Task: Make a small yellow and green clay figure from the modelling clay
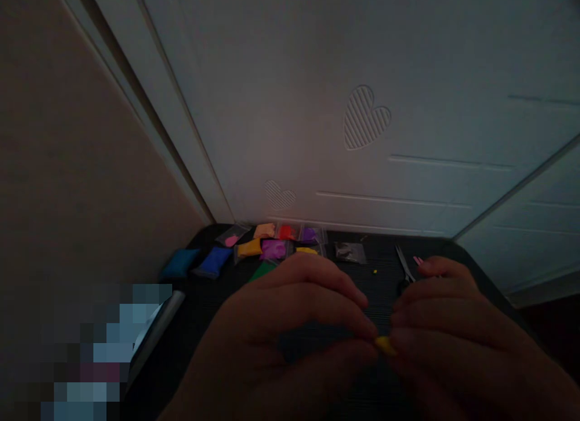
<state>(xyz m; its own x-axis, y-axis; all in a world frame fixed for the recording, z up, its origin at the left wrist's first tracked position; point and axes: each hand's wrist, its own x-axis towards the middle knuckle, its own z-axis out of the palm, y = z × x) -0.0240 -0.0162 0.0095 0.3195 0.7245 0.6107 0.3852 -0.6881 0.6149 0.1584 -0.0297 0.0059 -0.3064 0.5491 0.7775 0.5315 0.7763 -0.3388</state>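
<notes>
A small yellow piece of modelling clay (385,346) is pinched between the fingertips of both hands, low in the view. My left hand (290,324) closes its thumb and fingers on the left end of it. From the other side, my right hand (457,324) grips the right end, its thumb mostly hidden. Just behind my left hand lies a packet of yellow clay (307,250), partly covered by the knuckles. Scissors (405,264) lie beyond my right hand, their handles partly hidden, beside a pink item (417,261).
Several clay packets line the back of the dark table (217,324), among them blue (215,262), purple (273,249) and red (287,232). A yellow crumb (374,272) sits near a dark packet (350,252). Behind rises a white panel (290,107). A blurred-out bright patch (113,342) is at left.
</notes>
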